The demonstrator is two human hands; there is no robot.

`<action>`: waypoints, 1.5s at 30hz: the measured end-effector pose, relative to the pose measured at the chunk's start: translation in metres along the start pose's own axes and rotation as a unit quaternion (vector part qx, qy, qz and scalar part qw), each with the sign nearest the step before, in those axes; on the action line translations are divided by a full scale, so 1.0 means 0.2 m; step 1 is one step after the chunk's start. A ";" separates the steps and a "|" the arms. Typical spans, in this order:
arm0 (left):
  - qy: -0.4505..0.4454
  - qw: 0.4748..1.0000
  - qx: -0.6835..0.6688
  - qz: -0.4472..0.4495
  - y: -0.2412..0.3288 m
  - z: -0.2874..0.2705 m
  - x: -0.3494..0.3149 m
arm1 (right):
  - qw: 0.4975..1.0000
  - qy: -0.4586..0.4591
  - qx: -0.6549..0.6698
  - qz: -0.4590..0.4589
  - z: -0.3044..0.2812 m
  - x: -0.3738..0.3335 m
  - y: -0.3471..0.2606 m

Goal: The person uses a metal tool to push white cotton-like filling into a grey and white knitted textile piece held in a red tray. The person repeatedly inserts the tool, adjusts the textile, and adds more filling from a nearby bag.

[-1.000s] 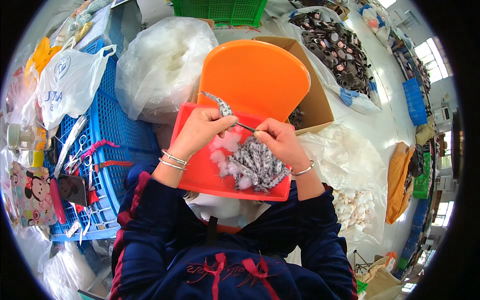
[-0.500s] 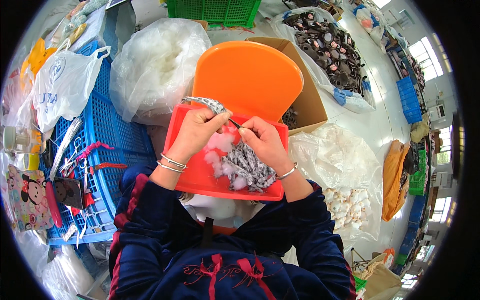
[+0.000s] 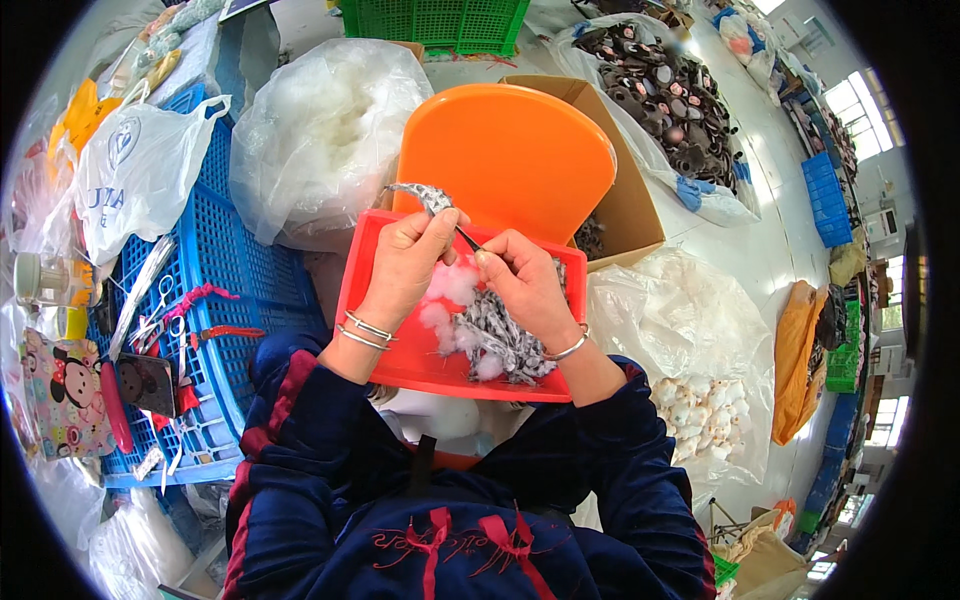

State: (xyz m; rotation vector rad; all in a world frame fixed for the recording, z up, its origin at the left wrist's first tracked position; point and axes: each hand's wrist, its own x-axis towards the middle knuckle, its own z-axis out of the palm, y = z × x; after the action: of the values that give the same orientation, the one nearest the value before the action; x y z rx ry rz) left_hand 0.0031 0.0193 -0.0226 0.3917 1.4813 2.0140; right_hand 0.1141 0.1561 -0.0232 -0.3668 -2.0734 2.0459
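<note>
Above a red tray [image 3: 440,383], my left hand [image 3: 408,262] pinches a narrow grey-and-white mottled fabric piece [image 3: 430,197], whose free end sticks up and to the left. My right hand [image 3: 523,284] is closed on a thin dark stick-like tool [image 3: 467,239]. The tool slants toward the fabric at my left fingers; whether its tip is inside the fabric is hidden. Below my hands, the tray holds a heap of similar mottled pieces [image 3: 506,338] on its right side, with tufts of white stuffing [image 3: 452,287] beside them.
An orange chair seat or back [image 3: 505,150] stands beyond the tray, before a cardboard box [image 3: 640,215]. A clear bag of white stuffing [image 3: 320,140] lies to its left. Blue crates [image 3: 250,290] with scissors [image 3: 165,292] flank my left side. Small cream pieces [image 3: 700,415] lie on plastic at right.
The fabric's free end, which arched to the left, now looks shorter and more bunched above my left fingers. Both hands keep their grips; the whole view has shifted slightly.
</note>
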 end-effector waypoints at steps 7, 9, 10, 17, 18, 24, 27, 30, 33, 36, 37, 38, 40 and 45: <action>-0.007 0.999 0.026 0.021 -0.04 -0.01 0.01 | 0.999 0.026 -0.010 0.024 0.04 -0.01 -0.01; -0.018 1.000 0.003 0.024 -0.02 -0.02 0.02 | 0.999 0.028 -0.025 0.012 0.03 -0.01 0.01; -0.021 0.999 -0.012 0.026 -0.01 -0.01 0.01 | 0.999 0.027 -0.031 0.007 0.03 -0.01 0.01; -0.030 0.996 -0.082 -0.003 0.00 -0.02 0.00 | 0.996 0.017 -0.082 -0.036 0.03 -0.01 -0.01; -0.037 0.993 -0.115 -0.007 0.00 -0.01 0.00 | 0.995 0.019 -0.085 -0.039 0.03 -0.01 -0.01; -0.004 0.996 -0.080 0.049 -0.10 0.03 -0.01 | 0.996 0.018 -0.081 -0.030 0.05 -0.01 -0.01; 0.033 0.995 -0.030 0.087 -0.15 0.06 -0.02 | 0.999 0.025 -0.025 0.003 0.08 -0.03 0.01; 0.045 0.991 0.061 0.111 -0.17 0.10 -0.05 | 0.999 0.031 0.027 0.035 0.11 -0.03 0.03; 0.017 0.996 0.010 0.090 -0.15 0.11 -0.06 | 0.998 0.025 0.055 0.031 0.12 -0.01 0.00; -0.026 0.997 -0.050 0.057 -0.10 0.07 -0.03 | 0.999 0.024 0.026 0.004 0.11 0.01 -0.04; -0.021 0.998 -0.028 0.053 -0.08 0.07 -0.03 | 1.000 0.024 0.009 -0.008 0.10 0.01 -0.04; -0.016 0.999 -0.007 0.048 -0.06 0.07 -0.03 | 0.999 0.024 -0.008 -0.019 0.08 0.01 -0.05; -0.005 1.000 -0.017 0.016 -0.04 0.03 -0.01 | 0.999 0.026 -0.035 -0.030 0.05 0.00 -0.04; 0.005 0.997 -0.074 0.006 0.01 -0.03 0.01 | 0.997 0.026 -0.064 -0.027 0.01 -0.01 -0.02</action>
State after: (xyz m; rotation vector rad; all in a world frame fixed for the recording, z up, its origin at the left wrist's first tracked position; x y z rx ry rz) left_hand -0.0027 0.0165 -0.0232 0.3296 1.3269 2.1219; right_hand 0.1161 0.1542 -0.0195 -0.3767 -2.1655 1.8579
